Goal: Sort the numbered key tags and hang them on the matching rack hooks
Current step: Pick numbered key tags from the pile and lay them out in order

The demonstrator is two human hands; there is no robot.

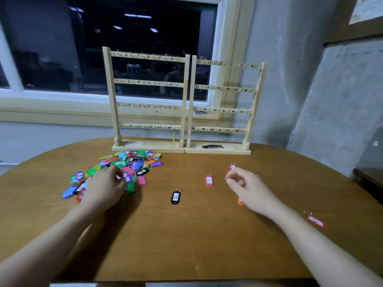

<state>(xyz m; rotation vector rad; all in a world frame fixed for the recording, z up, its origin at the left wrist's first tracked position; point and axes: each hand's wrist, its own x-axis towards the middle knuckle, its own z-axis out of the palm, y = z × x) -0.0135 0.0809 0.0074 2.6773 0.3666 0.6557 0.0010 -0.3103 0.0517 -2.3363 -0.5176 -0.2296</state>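
Wooden racks and scattered key tags on a brown counter [186, 235].

Two numbered wooden racks, the left rack [147, 100] and the right rack [222, 104], are stood side by side at the far edge, with every hook bare. A pile of coloured tags [128, 166] is heaped in front of the left rack, and the left hand [106, 187] is laid on it with fingers curled among the tags; whether one is gripped cannot be told. The right hand [246, 186] is held just above the counter, fingers loosely curled, nothing visibly grasped. A black tag [175, 197] marked 20, a pink tag [209, 180] marked 13, a second pink tag [233, 166] and a red tag [315, 221] are spread singly.
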